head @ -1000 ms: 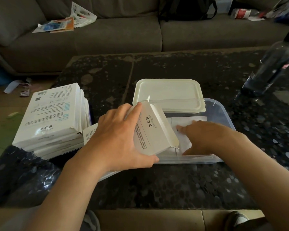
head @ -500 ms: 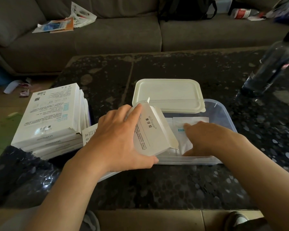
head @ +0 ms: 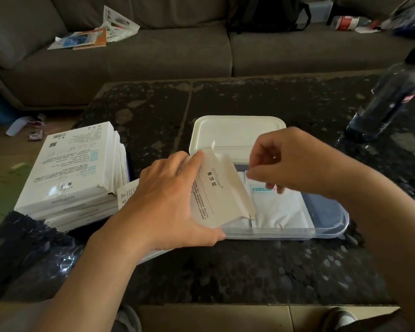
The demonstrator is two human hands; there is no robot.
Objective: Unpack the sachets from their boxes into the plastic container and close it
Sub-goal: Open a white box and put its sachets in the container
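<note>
Fingers [head: 175, 162] of the left hand [head: 168, 200] wrap over the top of an opened white cardboard box [head: 219, 190], with the thumb under its near corner. They grip it tilted, its open end pointing into the clear rectangular plastic container [head: 331, 227] near the middle of the dark speckled stone table [head: 225, 271]. The right hand [head: 297, 164] hovers over the container with fingers curled toward the thumb; whether they pinch anything is too blurred to tell. Several flat white sachets [head: 280, 212] already lie in the container's left half, just beside the box mouth, while its right half shows bare bottom. The cream plastic lid [head: 237, 130] is off the container and rests across its far edge, so closing is not yet done. A stack of flat white boxes [head: 77, 171] sits at the table's left edge, apparently unopened. I judge the task to be early: one box is being emptied, several are left, and the lid comes last.
</note>
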